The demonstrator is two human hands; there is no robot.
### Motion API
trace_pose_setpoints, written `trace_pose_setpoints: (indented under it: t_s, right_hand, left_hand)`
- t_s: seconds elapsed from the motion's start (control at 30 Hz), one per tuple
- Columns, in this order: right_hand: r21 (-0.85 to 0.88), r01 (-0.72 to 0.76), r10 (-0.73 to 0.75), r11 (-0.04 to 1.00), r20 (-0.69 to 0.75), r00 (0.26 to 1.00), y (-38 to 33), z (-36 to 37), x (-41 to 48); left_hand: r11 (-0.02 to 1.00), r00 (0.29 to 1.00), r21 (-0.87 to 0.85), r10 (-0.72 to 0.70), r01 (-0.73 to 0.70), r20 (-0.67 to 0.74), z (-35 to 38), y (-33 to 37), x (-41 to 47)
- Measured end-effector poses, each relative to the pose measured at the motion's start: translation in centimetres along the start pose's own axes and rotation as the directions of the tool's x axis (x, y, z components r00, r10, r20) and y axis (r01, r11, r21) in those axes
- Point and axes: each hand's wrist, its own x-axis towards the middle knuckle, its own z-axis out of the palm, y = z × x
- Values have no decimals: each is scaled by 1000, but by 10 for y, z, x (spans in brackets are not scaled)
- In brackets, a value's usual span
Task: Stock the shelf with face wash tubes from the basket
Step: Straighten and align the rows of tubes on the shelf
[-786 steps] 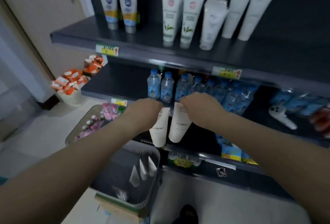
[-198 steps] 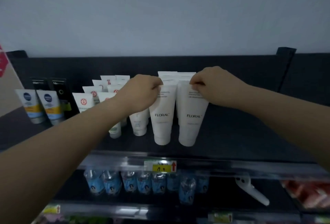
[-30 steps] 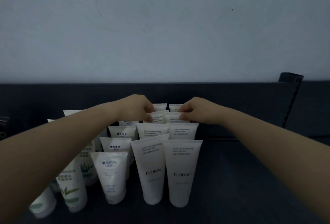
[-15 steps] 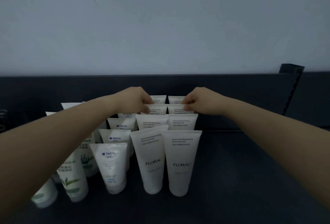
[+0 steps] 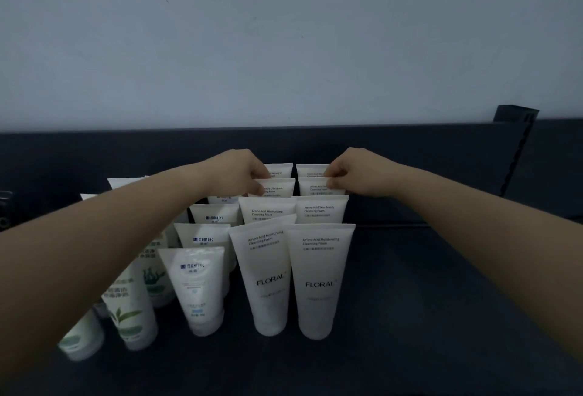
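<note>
- Head view puts you over a dark shelf (image 5: 441,301): its right half is bare, and the back panel (image 5: 410,149) rises close behind the rearmost tubes.
- Your left hand (image 5: 235,171) pinches the top edge of the third tube back in the left FLORAL row (image 5: 276,188), thumb and fingers closed on its crimp.
- Your right hand (image 5: 356,171) does the same to the third tube in the right FLORAL row (image 5: 317,188).
- Both rows run front to back, touching side by side. Every tube stands upright, long axis vertical, cap down and crimp up.
- The front pair (image 5: 296,279) read "FLORAL" and "Amino Acid Moisturizing Cleansing Foam"; others behind show "Skin Beauty" and "Oil Control".
- Just left, the MANTING tubes (image 5: 197,285) crowd that side, with green-leaf tubes (image 5: 129,307) beyond under your left forearm.
</note>
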Motion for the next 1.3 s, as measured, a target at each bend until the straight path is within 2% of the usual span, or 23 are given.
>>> trace_pose_setpoints:
  t_s: [0.4,0.63,0.7,0.77,0.8,0.83,0.9,1.0,1.07,1.2,1.3]
  right_hand:
    - [49,12,-9,999,-56,998,3,8,-2]
    - [34,12,-11,999,-29,1000,1,5,-3]
    - [53,44,-36,998,-139,990,0,-2,-5]
    - [136,82,-41,987,-282,959,-4,-15,-10]
    - [195,94,-34,976,-293,956,-7,-21,-15]
    - [248,104,-37,963,-262,964,-10,-26,-19]
    - [288,110,-71,951,-141,987,-15,-28,-27]
    - [178,91,-92,980,-1,996,-16,-16,-32]
    - [129,62,-67,990,35,997,-17,-8,-33]
    - [142,54,-68,988,100,993,-16,4,-33]
    - [122,54,-63,991,72,995,-17,6,-34]
  left_hand:
    - [1000,1000,18,-7,8,-12,2,-1,-1]
    - [998,1000,59,-4,5,-3,0,1,-5]
    - [998,997,64,15,-10,-72,-5,3,-9]
    - [999,980,-15,37,-41,-197,-15,6,-18]
    - [996,970,-66,44,-61,-237,-20,8,-23]
    - [991,969,-108,52,-80,-243,-25,9,-28]
    - [981,985,-164,77,-102,-152,-31,11,-38]
    - [987,993,-121,111,-105,39,-27,10,-45]
    - [991,988,-85,113,-104,102,-20,8,-44]
    - [990,983,-67,130,-122,129,-7,7,-42]
    - [993,988,-44,115,-111,103,-2,6,-41]
